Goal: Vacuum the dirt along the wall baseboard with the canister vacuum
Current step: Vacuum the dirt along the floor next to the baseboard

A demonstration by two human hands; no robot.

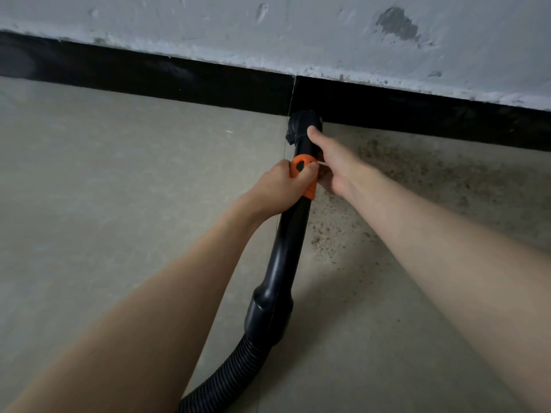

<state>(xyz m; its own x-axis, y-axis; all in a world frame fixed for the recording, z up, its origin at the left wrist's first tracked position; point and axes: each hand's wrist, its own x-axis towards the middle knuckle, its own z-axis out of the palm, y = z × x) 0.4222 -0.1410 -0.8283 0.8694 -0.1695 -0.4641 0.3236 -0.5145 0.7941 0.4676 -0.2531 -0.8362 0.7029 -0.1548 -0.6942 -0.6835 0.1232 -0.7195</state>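
Observation:
A black vacuum wand (pixel 287 234) with an orange collar (pixel 302 165) runs from the ribbed hose (pixel 226 374) at the bottom up to the black baseboard (pixel 179 81). Its nozzle (pixel 304 122) touches the foot of the baseboard at a tile joint. My left hand (pixel 278 186) grips the wand at the orange collar. My right hand (pixel 334 160) holds the wand just above the collar, thumb lying along the tube toward the nozzle. Brown dirt (pixel 417 171) is scattered over the floor to the right of the nozzle, along the baseboard.
A grey, scuffed wall (pixel 298 31) rises above the baseboard. The beige floor tiles (pixel 119 174) left of the wand show no visible dirt. The hose leaves the view at the bottom edge; the canister is out of sight.

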